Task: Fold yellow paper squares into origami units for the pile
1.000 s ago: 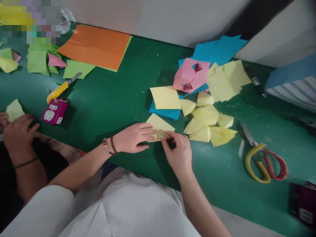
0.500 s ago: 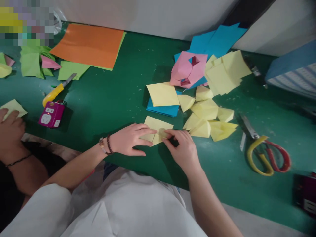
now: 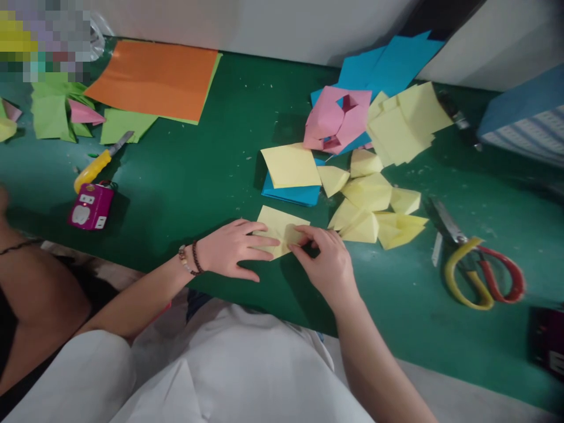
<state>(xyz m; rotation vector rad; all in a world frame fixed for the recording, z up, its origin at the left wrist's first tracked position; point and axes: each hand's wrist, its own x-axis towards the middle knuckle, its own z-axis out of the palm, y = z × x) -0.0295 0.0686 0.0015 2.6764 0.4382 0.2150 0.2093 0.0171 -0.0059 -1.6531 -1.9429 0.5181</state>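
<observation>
**Pale Yellow Sheet Lay Pinned and Pinched**

From where I stood, the pale yellow sheet (image 3: pixel 282 220) lay on the near side of the green table (image 3: pixel 211 170), between the person's hands. The left hand (image 3: pixel 233 249) was spread loosely, gripping nothing, its fingertips pressed on the paper's left part. The right hand (image 3: pixel 326 252) had thumb and forefinger closed on the right edge in a small pinch.

Good work here, I judged, called for a steady left hand, edges lined up before pressing, and light fingers, since thin paper would crease wherever it was pushed.

Folded yellow pieces (image 3: pixel 366 191) crowded just beside the right hand, leaving it little room that way. Just beyond the sheet, a yellow square (image 3: pixel 291 166) sat on folded blue paper (image 3: pixel 291 195). Scissors (image 3: pixel 461 239) lay farther right; a yellow-handled knife (image 3: pixel 93 169) and a purple adapter (image 3: pixel 91 205) were well off left, clear of both hands.
</observation>
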